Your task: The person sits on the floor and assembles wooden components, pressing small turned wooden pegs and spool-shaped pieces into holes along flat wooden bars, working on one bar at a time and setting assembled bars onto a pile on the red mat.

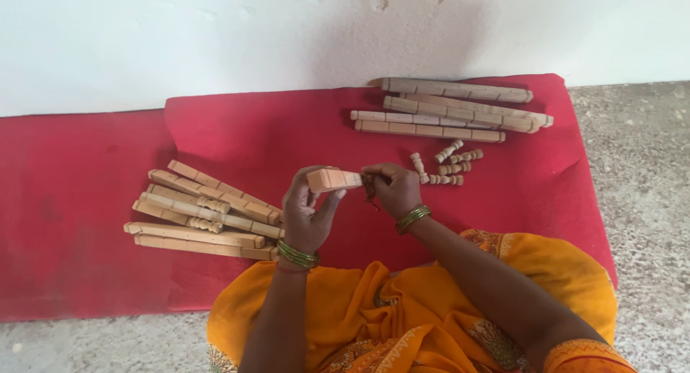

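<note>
left hand (307, 213) grips a wooden bar (332, 179), right hand (394, 190) pinches at its end — one stack (205, 213) looks assembled, another pile (449, 108) and loose pegs (449, 164) wait.

home craft spot, red mat (86, 200) (floor) — wooden sticks (201, 215)

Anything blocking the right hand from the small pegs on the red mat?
Nothing visible. The right hand is at the end of the wooden bar that the left hand holds, and the small pegs lie just beyond it on bare red mat. The stack of bars sits farther back, out of that path.
</note>
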Motion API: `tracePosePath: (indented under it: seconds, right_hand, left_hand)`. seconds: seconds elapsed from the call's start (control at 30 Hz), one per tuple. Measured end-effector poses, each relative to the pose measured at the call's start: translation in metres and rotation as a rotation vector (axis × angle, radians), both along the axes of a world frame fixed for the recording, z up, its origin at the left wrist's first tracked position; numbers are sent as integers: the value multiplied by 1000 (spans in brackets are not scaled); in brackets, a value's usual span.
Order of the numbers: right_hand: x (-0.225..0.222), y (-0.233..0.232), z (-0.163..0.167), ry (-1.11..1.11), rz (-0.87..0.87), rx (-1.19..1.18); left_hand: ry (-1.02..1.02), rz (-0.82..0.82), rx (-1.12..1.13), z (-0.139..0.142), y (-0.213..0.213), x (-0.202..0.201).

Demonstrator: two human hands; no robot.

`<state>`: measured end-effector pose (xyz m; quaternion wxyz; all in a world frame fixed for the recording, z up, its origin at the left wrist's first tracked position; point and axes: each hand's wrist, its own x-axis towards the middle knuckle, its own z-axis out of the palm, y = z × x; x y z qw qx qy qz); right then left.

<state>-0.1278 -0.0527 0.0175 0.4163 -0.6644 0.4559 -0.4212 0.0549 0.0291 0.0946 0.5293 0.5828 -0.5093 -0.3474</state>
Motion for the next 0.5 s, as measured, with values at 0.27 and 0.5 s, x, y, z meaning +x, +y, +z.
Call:
tracePosePath:
  seconds: [0.27,0.5]
  right_hand:
    - [12,4,-2,-76,-18,73]
    - [20,23,14,99,71,-247]
  left_hand:
    - [-104,-70,-351,2,8,-3]
    - [88,22,-369,-15,5,-1]
